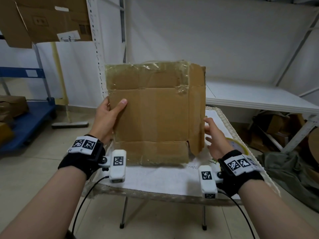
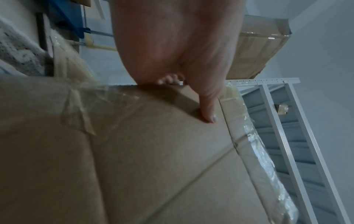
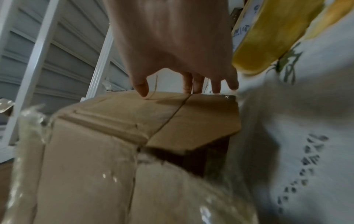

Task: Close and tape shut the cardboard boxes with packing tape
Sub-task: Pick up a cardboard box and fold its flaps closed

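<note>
A worn cardboard box (image 1: 151, 114) stands tilted up on the small cloth-covered table (image 1: 155, 176), its broad face toward me and old clear tape along its top edge. My left hand (image 1: 112, 109) grips its left edge, with the thumb (image 2: 208, 112) pressed on the front face and the fingers behind. A loose side flap (image 1: 196, 109) sticks out on the right. My right hand (image 1: 209, 130) is open beside that flap (image 3: 172, 115), fingers spread, fingertips (image 3: 142, 91) at its edge. A yellow roll of packing tape (image 1: 239, 145) lies on the table behind the right hand.
A white metal shelf (image 1: 259, 100) runs along the right, with boxes and a green cloth (image 1: 284, 169) beneath it. A blue cart (image 1: 25, 118) with packages stands at the left. Cardboard boxes (image 1: 43, 19) sit on a rack at upper left.
</note>
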Tool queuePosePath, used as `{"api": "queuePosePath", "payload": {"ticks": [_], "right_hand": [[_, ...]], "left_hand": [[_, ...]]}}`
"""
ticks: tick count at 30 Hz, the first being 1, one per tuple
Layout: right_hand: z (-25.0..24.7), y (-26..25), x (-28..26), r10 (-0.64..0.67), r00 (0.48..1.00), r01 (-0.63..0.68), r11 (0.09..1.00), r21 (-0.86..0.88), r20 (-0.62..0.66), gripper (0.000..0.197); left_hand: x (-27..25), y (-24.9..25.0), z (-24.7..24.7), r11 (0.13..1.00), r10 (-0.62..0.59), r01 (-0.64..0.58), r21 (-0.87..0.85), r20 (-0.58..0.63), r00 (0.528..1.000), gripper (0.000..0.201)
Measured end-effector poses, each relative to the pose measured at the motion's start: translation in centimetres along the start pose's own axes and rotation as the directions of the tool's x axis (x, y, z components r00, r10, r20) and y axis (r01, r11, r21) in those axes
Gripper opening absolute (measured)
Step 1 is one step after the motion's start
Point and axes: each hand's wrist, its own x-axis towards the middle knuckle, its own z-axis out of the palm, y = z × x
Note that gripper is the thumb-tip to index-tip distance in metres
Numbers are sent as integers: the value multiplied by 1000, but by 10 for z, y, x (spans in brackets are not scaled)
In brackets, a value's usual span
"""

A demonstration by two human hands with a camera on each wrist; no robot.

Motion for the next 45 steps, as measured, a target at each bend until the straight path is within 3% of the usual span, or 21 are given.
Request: {"api": "queuePosePath", "payload": {"ticks": [4,7,12,17,20,28,32,38,41,45], "right_hand": [[8,-4,-6,-69,997,69,998,9,30,45],[8,-10,-13,-112,991,110,993,33,74,39],[6,-15,-21,-169,957,140,981,135,237,79],[-2,-10,-14,-295,930,277,955,107,219,86],[-4,-6,-12,-347,909,341,938,67,231,86],[-10,-13,-16,-433,863,393,899,193,260,64],[-11,-12,-14,-472,836,436,881,181,279,69],[-15,4,-3,-352,844,350,933,81,405,80],[-16,6,-4,-366,850,375,926,54,378,79],[-16,-9,-12,-490,828,477,871,117,271,77]], "left_hand": [[-7,-4,13,996,-47,39,84,94,994,54],[-8,-5,21,991,-131,125,45,164,978,54],[-4,-10,30,976,-170,188,-108,158,973,52],[-4,-15,32,973,-215,223,-64,109,971,72],[-7,-18,34,974,-219,226,-34,143,965,78],[-14,-6,40,984,-83,46,173,211,974,86],[-13,0,36,981,-3,-30,193,165,986,103],[-14,-11,30,930,23,-117,349,263,964,114],[-15,-10,30,884,59,-190,426,302,951,115],[-17,-2,35,906,90,-200,372,290,953,111]]}}
